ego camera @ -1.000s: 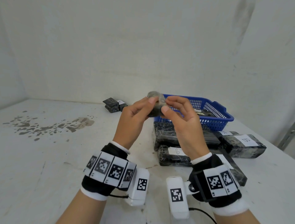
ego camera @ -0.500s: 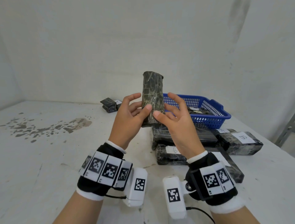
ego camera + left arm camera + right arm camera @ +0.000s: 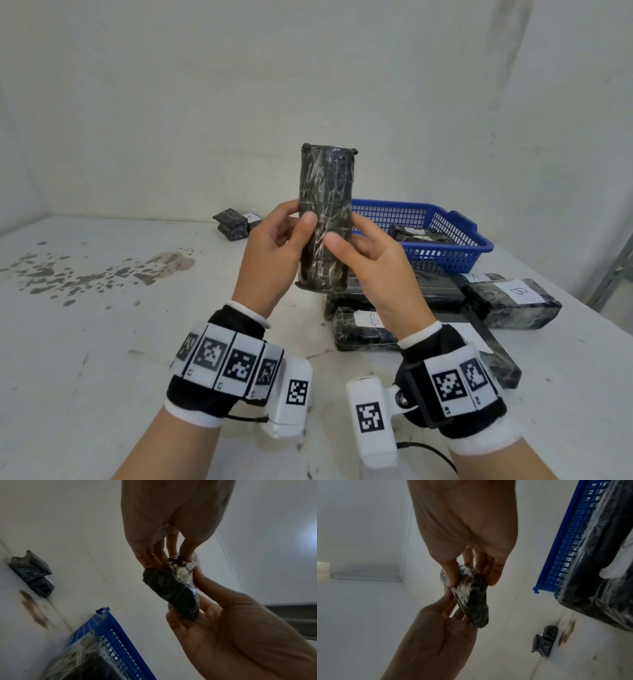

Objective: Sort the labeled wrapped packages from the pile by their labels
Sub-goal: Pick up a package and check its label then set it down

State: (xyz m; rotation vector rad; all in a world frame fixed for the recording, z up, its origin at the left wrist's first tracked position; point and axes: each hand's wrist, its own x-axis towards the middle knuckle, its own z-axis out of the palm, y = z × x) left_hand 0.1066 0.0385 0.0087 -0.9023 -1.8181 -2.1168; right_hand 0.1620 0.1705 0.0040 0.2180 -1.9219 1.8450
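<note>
A dark plastic-wrapped package (image 3: 325, 212) stands upright in the air above the table, and no label shows on the side facing me. My left hand (image 3: 274, 250) grips its left side with the thumb across the front. Opposite it, my right hand (image 3: 370, 260) pinches the lower part. Both wrist views show the package (image 3: 173, 588) (image 3: 472, 599) end-on between the fingers of both hands. On the table to the right lies a pile of wrapped packages, one labeled B (image 3: 513, 301), one labeled A (image 3: 476, 277) and another (image 3: 363, 329) with a white label.
A blue plastic basket (image 3: 445, 233) stands at the back right and holds a wrapped package. Two small wrapped packages (image 3: 234, 222) lie at the back of the table near the wall. A dark stain (image 3: 102, 270) marks the table's left side.
The package has swung from end-on to upright and risen a little. Both hands shifted their hold lower on it as it turned.
</note>
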